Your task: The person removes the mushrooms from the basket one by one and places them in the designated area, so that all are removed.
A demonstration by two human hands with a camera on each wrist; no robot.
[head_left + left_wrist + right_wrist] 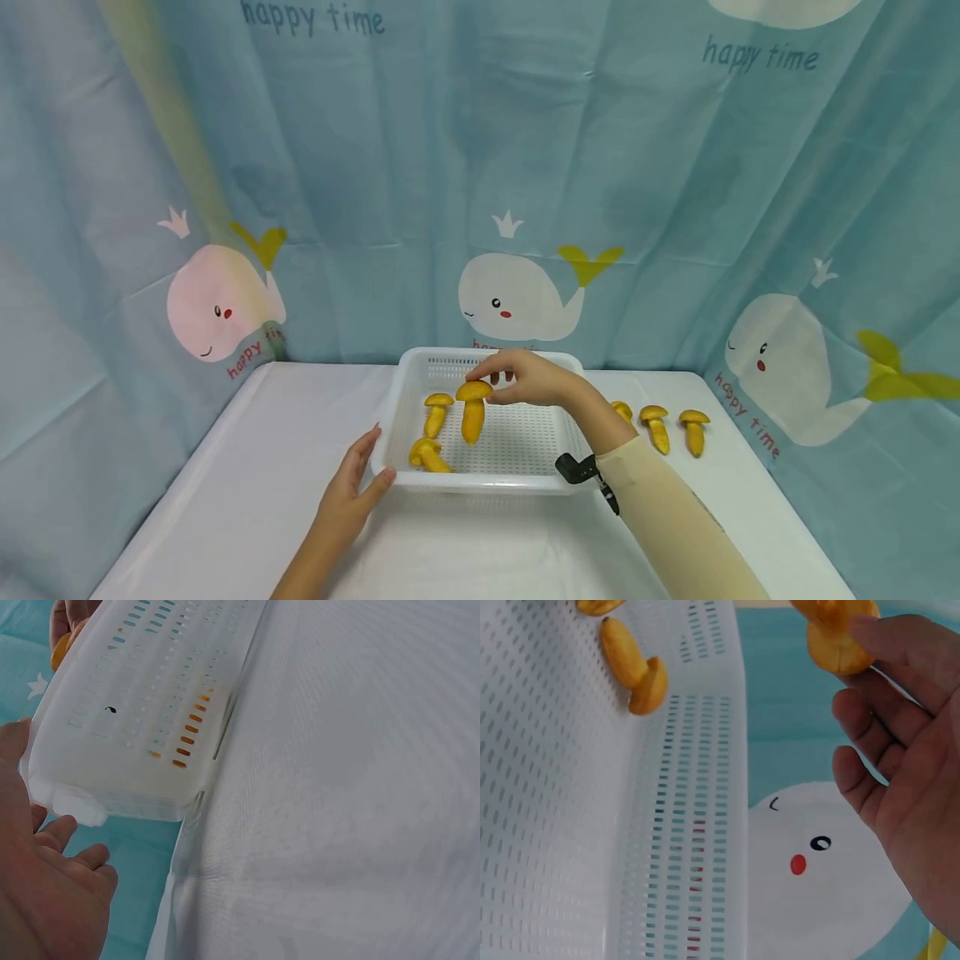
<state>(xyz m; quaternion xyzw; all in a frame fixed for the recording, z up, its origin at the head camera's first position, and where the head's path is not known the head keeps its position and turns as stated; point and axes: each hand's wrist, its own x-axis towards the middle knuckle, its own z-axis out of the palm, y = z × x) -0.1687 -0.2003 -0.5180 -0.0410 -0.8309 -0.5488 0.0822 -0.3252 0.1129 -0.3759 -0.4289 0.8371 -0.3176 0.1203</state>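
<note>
My right hand (528, 379) pinches a yellow toy mushroom (473, 412) by its cap, between thumb and fingers, stem hanging down over the white plastic basket (480, 482). In the right wrist view, the cap (840, 649) shows at the fingertips of the right hand (911, 720). My left hand (349, 483) holds the basket's near left corner, its thumb at the rim. The left wrist view shows the left hand (60, 870) at the end of the basket. Inside, on the left, lie two more mushrooms, one farther back (436, 414) and one nearer (429, 456).
Right of the basket, several yellow mushrooms lie on the white tablecloth, among them one in the middle (656, 428) and one at the far right (695, 432); my right forearm partly covers another mushroom (622, 409). A blue whale-print curtain (390, 292) hangs behind the table.
</note>
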